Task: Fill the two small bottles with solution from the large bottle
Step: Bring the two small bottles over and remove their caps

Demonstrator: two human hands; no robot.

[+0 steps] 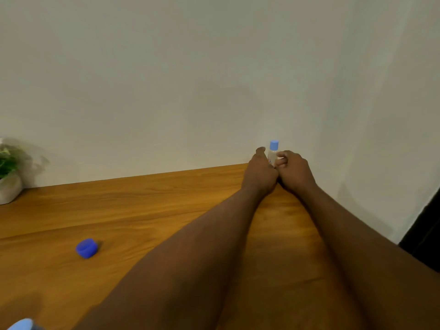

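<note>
A: Where was the small bottle [272,154]?

B: Upright at the table's [147,210] far edge, against the wall [190,79], light blue cap on. The left hand [259,171] and right hand [294,171] both curled around it.

A: Anything else?

B: A dark blue cap [86,248] lay loose toward the left edge; a potted plant [8,172] stood in the far left corner.

A small bottle [272,153] stands upright at the far edge of the table [147,210], against the wall [214,79], between the left hand [260,171] and right hand [294,170]. A loose cap [86,248] lies well to the left, nearer the person. A potted plant [8,172] sits at the far left.
</note>
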